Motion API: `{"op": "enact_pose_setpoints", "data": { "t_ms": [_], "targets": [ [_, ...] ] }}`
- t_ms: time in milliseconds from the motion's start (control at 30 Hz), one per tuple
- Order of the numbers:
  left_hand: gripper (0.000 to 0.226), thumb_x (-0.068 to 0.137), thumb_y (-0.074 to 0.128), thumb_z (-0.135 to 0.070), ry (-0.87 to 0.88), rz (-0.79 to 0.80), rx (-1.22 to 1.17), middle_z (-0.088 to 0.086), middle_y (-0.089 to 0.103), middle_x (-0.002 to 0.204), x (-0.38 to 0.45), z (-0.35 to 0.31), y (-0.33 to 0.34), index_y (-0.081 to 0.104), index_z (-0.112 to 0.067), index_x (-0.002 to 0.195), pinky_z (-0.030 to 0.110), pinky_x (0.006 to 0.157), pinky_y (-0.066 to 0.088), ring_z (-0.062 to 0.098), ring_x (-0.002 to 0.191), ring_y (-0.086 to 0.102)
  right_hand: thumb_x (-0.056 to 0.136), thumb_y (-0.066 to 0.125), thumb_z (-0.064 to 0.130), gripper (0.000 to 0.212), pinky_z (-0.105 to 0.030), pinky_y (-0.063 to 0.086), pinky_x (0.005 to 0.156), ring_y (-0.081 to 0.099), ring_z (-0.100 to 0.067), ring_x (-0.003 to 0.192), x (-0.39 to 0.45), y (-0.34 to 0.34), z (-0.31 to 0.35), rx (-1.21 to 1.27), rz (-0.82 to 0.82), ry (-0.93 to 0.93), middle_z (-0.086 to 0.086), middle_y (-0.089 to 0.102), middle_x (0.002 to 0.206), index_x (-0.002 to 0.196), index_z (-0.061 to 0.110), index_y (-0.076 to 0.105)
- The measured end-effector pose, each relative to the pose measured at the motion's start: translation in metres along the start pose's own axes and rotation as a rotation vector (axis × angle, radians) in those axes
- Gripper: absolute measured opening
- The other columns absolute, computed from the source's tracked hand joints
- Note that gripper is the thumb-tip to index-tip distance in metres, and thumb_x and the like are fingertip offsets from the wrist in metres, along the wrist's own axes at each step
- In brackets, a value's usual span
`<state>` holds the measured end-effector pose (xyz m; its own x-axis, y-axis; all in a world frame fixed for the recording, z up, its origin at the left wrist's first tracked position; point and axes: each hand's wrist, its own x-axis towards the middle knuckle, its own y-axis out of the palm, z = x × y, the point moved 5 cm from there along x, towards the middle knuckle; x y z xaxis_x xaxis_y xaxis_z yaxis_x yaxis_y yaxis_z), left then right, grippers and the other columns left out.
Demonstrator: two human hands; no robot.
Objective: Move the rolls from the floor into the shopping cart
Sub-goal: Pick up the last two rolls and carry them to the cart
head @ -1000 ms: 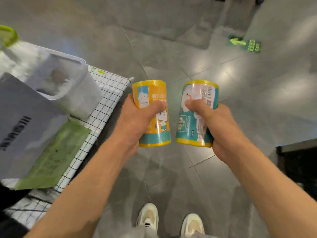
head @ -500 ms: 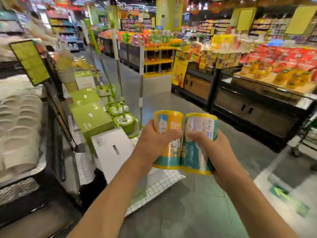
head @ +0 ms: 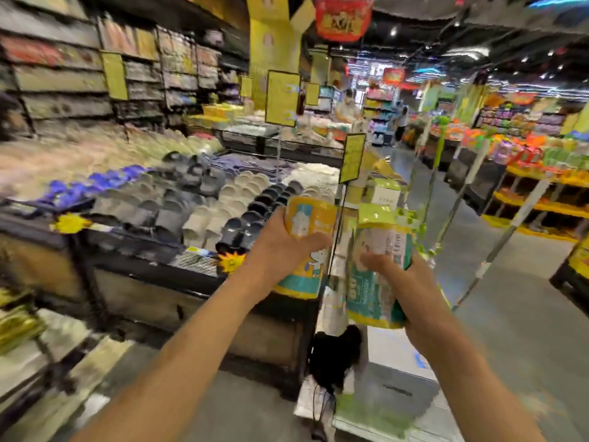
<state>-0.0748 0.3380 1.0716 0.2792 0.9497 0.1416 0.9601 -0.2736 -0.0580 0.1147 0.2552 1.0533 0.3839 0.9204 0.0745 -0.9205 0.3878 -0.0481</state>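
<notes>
Carry step. Left hand [head: 280, 247] grips yellow roll [head: 307, 247]; right hand [head: 398, 275] grips teal roll [head: 379, 272]. Both rolls upright, chest-high, off floor, side by side. Cart not visible, view blurred. Next: find cart, lower rolls in, release.

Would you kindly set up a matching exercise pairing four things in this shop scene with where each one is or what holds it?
Things:
1. orange roll
2. teal roll
3. slippers
4. red lantern

Places:
A. hanging overhead
B. gripped by the right hand
C. laid in rows on the display table at left
D. gripped by the left hand

Pairs: 1-D, 2-B, 3-C, 4-A
</notes>
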Motion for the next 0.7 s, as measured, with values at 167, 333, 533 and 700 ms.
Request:
{"op": "enact_pose_setpoints", "data": {
  "t_ms": [167, 333, 533, 700],
  "targets": [
    [0.041, 0.080, 0.083, -0.031, 0.003, -0.216, 0.043, -0.002, 0.072, 0.107, -0.019, -0.002, -0.146, 0.056, -0.032, 0.111, 0.040, 0.079, 0.060, 0.017, 0.092, 0.073, 0.081, 0.081, 0.021, 0.042, -0.053, 0.062, 0.083, 0.076, -0.027, 0.088, 0.008, 0.141, 0.012, 0.020, 0.168, -0.025, -0.008, 0.076, 0.105, 0.119, 0.020, 0.062],
    [0.036, 0.083, 0.080, -0.032, 0.004, -0.371, 0.063, -0.004, 0.073, 0.101, -0.044, -0.006, -0.282, 0.057, -0.028, 0.110, 0.030, 0.066, 0.061, 0.009, 0.078, 0.073, 0.072, 0.088, 0.031, 0.060, -0.055, 0.060, 0.088, 0.075, -0.028, 0.094, 0.002, 0.286, 0.025, 0.031, 0.360, -0.034, -0.006, 0.075, 0.110, 0.124, 0.020, 0.061],
    [0.042, 0.081, 0.081, -0.038, -0.003, -0.552, 0.095, -0.003, 0.072, 0.105, -0.080, 0.002, -0.412, 0.057, -0.031, 0.115, 0.042, 0.078, 0.060, 0.018, 0.090, 0.073, 0.078, 0.086, 0.024, 0.047, -0.053, 0.061, 0.085, 0.076, -0.027, 0.092, -0.003, 0.431, 0.033, 0.081, 0.531, -0.017, -0.007, 0.076, 0.108, 0.117, 0.022, 0.061],
    [0.037, 0.082, 0.079, -0.032, -0.052, -0.705, 0.075, 0.000, 0.071, 0.105, -0.088, 0.023, -0.488, 0.058, -0.030, 0.114, 0.039, 0.071, 0.058, 0.021, 0.092, 0.071, 0.077, 0.087, 0.025, 0.049, -0.050, 0.062, 0.083, 0.076, -0.028, 0.092, 0.004, 0.526, 0.032, 0.052, 0.666, -0.031, -0.008, 0.077, 0.107, 0.119, 0.018, 0.063]
  ]
}}
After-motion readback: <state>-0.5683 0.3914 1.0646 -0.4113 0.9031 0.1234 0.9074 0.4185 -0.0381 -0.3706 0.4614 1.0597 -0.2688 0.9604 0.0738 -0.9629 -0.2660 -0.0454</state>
